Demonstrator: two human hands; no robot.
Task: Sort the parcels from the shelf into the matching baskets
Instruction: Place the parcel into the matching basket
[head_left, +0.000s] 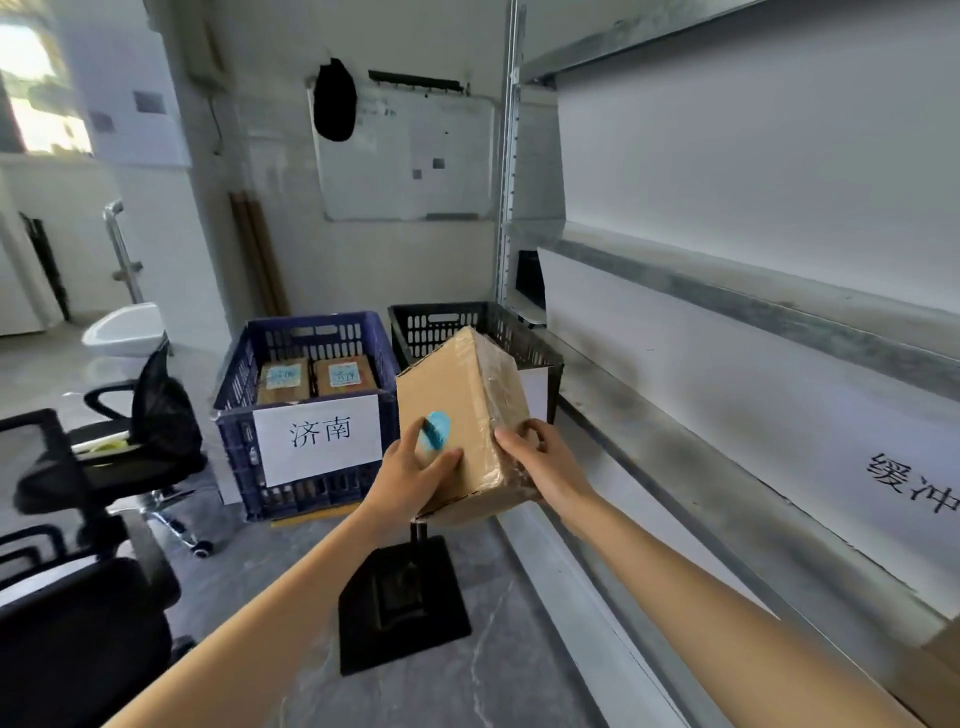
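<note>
A taped cardboard parcel (467, 395) hangs tilted in mid-air, held in both hands in front of two baskets on the floor and beside the metal shelf (727, 291). A blue label (435, 430) on its near face is partly covered and cannot be read. The blue basket (239, 447), signed 济南 on a white sheet (319, 439), holds two parcels (283, 382) with similar blue labels. The black basket (415, 338) just beside it carries a white sign too, but the held parcel hides its wording. The step in hand appears to be reading the label and choosing a basket. To do it well, the thumb should likely slide clear of the label and the box turn label-up toward the eye. The destination should then be checked against both signs before the parcel is lowered, not dropped, flat into place. The left hand (415, 473) grips the lower near corner, thumb laid on the face at the label's edge, fingers curled against the cardboard below it. The right hand (535, 457) clasps the taped side, fingers curled round the edge. Both forearms reach forward, bare and nearly straight. An office chair (156, 415) stands at left, a whiteboard (405, 156) hangs on the far wall, and a black stand base (405, 597) sits on the floor beneath the arms.
</note>
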